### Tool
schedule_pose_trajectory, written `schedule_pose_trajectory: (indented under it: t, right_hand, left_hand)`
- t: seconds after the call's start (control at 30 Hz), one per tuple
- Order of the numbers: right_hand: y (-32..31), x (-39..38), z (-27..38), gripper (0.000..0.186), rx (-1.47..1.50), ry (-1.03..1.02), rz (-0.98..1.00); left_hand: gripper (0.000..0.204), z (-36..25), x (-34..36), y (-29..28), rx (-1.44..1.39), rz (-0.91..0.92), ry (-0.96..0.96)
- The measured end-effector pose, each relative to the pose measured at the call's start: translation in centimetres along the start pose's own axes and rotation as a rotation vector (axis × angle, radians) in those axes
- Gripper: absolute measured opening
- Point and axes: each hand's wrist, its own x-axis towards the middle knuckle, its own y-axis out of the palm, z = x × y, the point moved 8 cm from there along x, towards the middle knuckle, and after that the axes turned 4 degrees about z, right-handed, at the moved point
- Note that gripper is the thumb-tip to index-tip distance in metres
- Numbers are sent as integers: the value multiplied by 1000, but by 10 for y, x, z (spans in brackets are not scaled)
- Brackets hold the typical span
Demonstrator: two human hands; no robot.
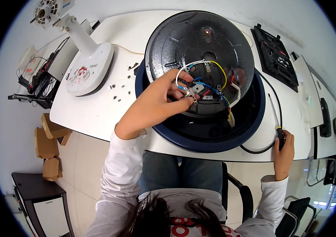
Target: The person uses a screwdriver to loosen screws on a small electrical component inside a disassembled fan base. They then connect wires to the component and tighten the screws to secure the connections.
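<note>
At table front edge: left hand [156, 100] pinches small metal connector [191, 91] among wires [211, 89] on upturned black appliance base [199, 47]; hold steady, avoid tugging leads. Right hand [283, 148] closed around screwdriver [275, 118] near right front edge.

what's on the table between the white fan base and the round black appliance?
In the head view, a few small loose screws lie on the white table between the fan base and black appliance.
</note>
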Motion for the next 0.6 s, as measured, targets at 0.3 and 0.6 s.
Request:
schedule_pose_trajectory:
  t: [0.3,0.6]
  right_hand:
    - [-29,23,109,38,168,-363,35]
    - [-8,61,250,24,502,-690,192]
  left_hand:
    - [38,-2,1,-4,13,-3,19]
    - [40,-1,6,-6,-193,-17,63]
